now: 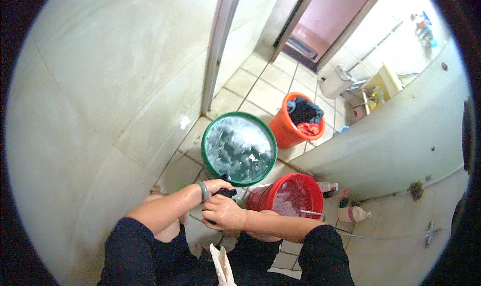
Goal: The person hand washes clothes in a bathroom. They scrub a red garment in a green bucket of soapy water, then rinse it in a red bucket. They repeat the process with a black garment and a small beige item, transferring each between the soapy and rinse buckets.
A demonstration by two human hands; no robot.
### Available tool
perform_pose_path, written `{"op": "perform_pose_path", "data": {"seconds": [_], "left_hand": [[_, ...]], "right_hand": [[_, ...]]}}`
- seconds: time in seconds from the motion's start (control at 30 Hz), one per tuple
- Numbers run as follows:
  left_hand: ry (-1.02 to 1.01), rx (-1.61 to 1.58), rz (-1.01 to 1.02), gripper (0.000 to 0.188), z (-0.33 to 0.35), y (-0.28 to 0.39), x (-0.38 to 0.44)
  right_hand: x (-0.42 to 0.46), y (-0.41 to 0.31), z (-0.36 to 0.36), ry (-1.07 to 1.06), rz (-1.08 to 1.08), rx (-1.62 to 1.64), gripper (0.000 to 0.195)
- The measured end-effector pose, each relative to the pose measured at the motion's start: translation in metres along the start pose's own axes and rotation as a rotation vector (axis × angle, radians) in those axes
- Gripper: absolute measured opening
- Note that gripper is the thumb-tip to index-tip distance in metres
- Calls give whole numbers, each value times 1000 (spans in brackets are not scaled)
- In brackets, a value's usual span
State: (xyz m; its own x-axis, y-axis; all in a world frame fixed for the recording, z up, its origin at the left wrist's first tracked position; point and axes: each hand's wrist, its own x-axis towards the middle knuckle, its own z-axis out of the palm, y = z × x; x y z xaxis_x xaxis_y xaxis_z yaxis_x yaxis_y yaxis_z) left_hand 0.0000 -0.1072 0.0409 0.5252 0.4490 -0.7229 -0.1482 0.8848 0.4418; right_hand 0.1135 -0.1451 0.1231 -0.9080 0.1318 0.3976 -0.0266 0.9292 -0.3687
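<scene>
My left hand (218, 187), with a green bangle (203, 191) at its wrist, is closed on a bunched dark cloth (226, 192) near the front rim of a green tub (206, 162). My right hand (224, 212) grips the same dark cloth just below, close to my left hand; part of the cloth is hidden by the fingers. Sudsy water fills much of the tub. Beside my right forearm stands a red bucket (319, 190) with water in it and a thin hose end over its rim.
An orange bucket (282, 130) behind the tub holds dark and red clothes (306, 111). Bottles, including a pump bottle (349, 214), are right of the red bucket. A tiled wall (112, 98) rises at left and a pale partition (383, 150) at right. A waste bin (332, 84) stands near the doorway.
</scene>
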Motion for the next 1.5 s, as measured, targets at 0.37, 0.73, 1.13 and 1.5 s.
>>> {"op": "perform_pose_path", "data": {"seconds": [0.37, 0.73, 1.13, 1.5], "left_hand": [[-372, -530, 603, 36, 41, 54, -32], [-56, -267, 637, 45, 39, 55, -60], [139, -256, 591, 43, 16, 60, -99], [230, -282, 781, 36, 0, 70, -126]], "right_hand": [[-92, 40, -61, 1011, 1168, 1541, 36], [-107, 163, -231, 1493, 533, 929, 29], [-199, 387, -149, 359, 1368, -780, 54], [-207, 467, -142, 428, 1370, -155, 28]]}}
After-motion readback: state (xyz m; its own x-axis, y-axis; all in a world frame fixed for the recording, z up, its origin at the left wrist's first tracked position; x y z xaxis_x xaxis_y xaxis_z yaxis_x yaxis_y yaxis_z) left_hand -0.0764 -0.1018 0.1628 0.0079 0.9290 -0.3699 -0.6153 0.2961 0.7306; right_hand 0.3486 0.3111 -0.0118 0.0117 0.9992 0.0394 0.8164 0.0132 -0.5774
